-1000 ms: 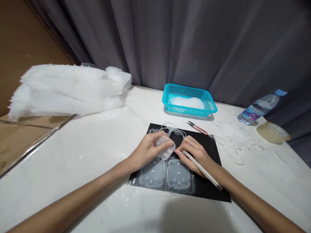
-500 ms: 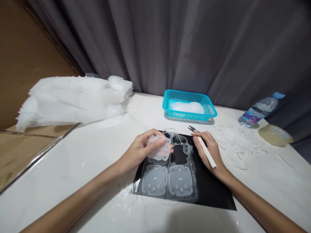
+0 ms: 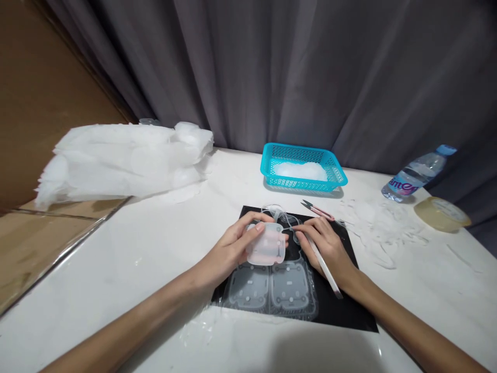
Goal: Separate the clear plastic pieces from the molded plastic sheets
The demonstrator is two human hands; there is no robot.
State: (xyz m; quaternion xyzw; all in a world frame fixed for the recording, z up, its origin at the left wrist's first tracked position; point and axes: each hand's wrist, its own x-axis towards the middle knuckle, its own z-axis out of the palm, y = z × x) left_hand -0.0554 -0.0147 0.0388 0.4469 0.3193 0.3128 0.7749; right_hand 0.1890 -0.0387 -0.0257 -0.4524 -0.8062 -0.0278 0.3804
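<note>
My left hand (image 3: 233,243) is closed on a translucent, rounded-square plastic piece (image 3: 266,248), thumb on its upper face. My right hand (image 3: 326,246) holds a slim white pen-like tool (image 3: 325,272), its back end slanting down over the wrist. The right fingertips sit close to the piece's upper right corner, where a thin clear strip (image 3: 288,228) runs between them. Below the hands, a clear molded sheet (image 3: 289,287) with similar rounded panels lies on a black mat (image 3: 341,311). Loops of clear trimmed plastic (image 3: 276,211) rest at its top edge.
Pink-handled thread snips (image 3: 318,210) lie beyond my right hand. A turquoise basket (image 3: 266,168) holds whitish pieces. Scraps (image 3: 382,223), a water bottle (image 3: 417,175) and a tape roll (image 3: 440,213) are at right. A white stack (image 3: 124,160) stands at left beside cardboard (image 3: 46,103).
My left hand has moved slightly right with the plastic piece. My right hand has come left to the piece's corner, shifting the white tool and uncovering more of the snips.
</note>
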